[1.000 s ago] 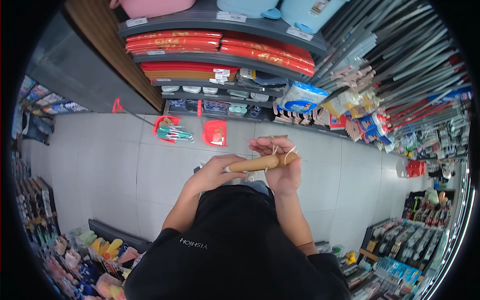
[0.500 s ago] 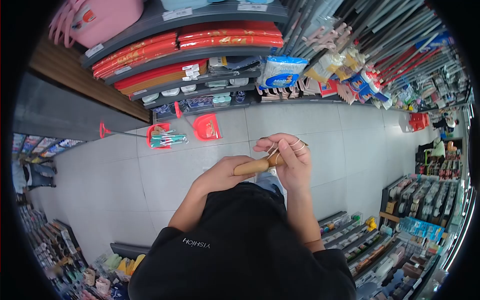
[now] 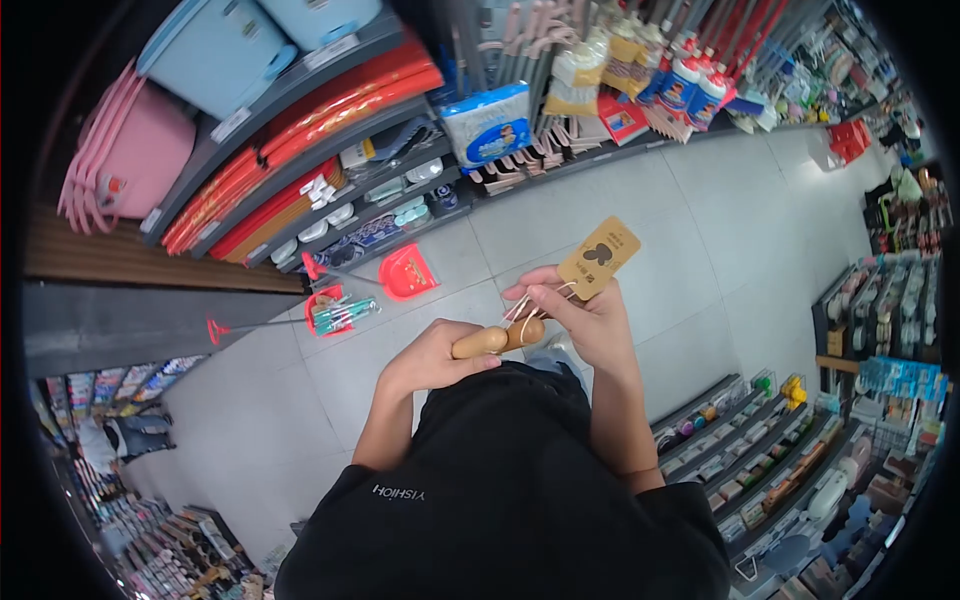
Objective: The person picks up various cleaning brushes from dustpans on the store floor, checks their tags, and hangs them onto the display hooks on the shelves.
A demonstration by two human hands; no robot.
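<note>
Two light-brown wooden pieces with rounded ends, like handles [image 3: 482, 343], are held in front of my waist. My left hand [image 3: 428, 357] is closed around them, its thumb along the near side. A thin pale string [image 3: 530, 318] loops from the wood up to a brown cardboard tag [image 3: 600, 257] with dark printing. With its thumb and fingers, my right hand [image 3: 588, 318] pinches the string and the tag's lower edge. The tag's printed face shows above my fingers. What lies inside my left palm is hidden.
Red dustpans [image 3: 408, 272] stand on the tiled floor ahead, one with green-handled brushes [image 3: 343, 315]. Beyond is a shelf [image 3: 250, 125] of buckets and red packs. Mops hang at upper right. More racks [image 3: 750, 460] stand at lower right. A person [image 3: 125, 437] is at far left.
My right hand has turned the tag up so its printed face shows. The wooden handles have shifted slightly left and stay in my left hand. The view has rotated.
</note>
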